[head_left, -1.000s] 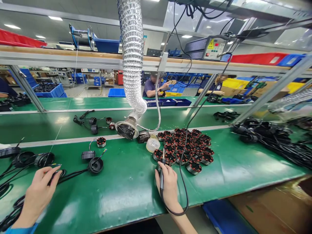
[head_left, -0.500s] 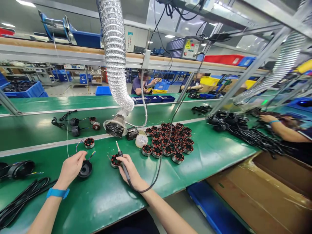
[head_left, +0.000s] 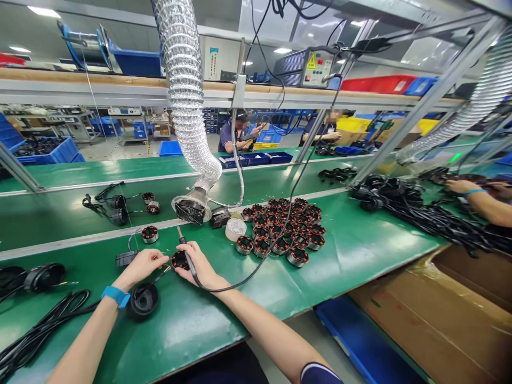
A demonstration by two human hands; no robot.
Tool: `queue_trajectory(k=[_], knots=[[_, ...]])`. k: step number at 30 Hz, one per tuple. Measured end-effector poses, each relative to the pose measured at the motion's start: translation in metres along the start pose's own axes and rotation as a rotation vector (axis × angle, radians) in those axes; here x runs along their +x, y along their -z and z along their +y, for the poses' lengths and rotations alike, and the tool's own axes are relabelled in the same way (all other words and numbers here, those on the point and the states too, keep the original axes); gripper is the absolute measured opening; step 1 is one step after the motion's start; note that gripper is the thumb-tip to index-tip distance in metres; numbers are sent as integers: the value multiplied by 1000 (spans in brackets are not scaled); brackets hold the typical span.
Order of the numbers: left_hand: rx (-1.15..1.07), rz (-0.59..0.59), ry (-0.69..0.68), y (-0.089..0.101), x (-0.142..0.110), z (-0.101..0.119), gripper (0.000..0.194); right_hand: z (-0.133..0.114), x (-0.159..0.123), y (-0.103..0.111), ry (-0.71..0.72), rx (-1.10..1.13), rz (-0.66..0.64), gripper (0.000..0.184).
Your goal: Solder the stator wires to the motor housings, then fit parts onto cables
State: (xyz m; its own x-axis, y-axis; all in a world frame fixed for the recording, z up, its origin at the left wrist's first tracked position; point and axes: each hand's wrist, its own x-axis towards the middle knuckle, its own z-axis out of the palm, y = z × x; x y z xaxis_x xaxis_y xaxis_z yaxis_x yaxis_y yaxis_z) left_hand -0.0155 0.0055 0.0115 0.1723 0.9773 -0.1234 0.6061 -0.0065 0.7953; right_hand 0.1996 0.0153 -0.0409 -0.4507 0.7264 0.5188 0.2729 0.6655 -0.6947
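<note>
My right hand [head_left: 202, 265] grips a soldering iron [head_left: 187, 255], its tip pointing up and away from me. Fingers of the same hand rest against a motor stator [head_left: 180, 260] with dark windings and copper-red edges. My left hand [head_left: 144, 265], wearing a blue wristband, has thumb and forefinger pinched together at the stator's left side; whatever lies between them is too small to make out. Below the left hand sits a black round motor housing [head_left: 144, 302], with thin coloured wires [head_left: 163, 272] reaching toward the stator. Another stator [head_left: 150, 234] and a dark grey block [head_left: 125, 258] lie just beyond.
Many stators [head_left: 280, 226] stand grouped to the right, beside a round translucent container [head_left: 236, 229]. A fume duct [head_left: 192, 208] hangs at the back. Black cables [head_left: 44, 325] lie left. The iron's cord [head_left: 256, 269] crosses the bench. A co-worker's arm [head_left: 486, 205] is far right.
My left hand has moved right to the stator. My right hand has shifted left with the soldering iron and the stator. The black housing now sits nearer me, and the grey block has come into view.
</note>
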Motion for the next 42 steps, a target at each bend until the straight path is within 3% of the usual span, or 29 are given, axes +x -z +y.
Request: queue_trajectory(k=[6,14,19,25,32,37,42], knots=[[-295,-158,139,0,2,-13,52,8,6,-6,30,108,25,65],[-530,-128,215,-5,17,-14,58,16,10,-5,71,155,-12,65],[-564,-155,236,-4,15,-18,54,18,9,-4,75,162,-15,66],[-647,-46,208,-5,17,-23,50,19,8,-6,48,168,-14,63],[-579,-146,184,-4,17,-17,41,19,11,-3,67,174,-38,62],[-624,-109,95,-10,16,-15,44,17,13,-2,69,178,-40,61],[-563,-35,125,-12,10,-11,53,15,15,1,29,181,-9,58]])
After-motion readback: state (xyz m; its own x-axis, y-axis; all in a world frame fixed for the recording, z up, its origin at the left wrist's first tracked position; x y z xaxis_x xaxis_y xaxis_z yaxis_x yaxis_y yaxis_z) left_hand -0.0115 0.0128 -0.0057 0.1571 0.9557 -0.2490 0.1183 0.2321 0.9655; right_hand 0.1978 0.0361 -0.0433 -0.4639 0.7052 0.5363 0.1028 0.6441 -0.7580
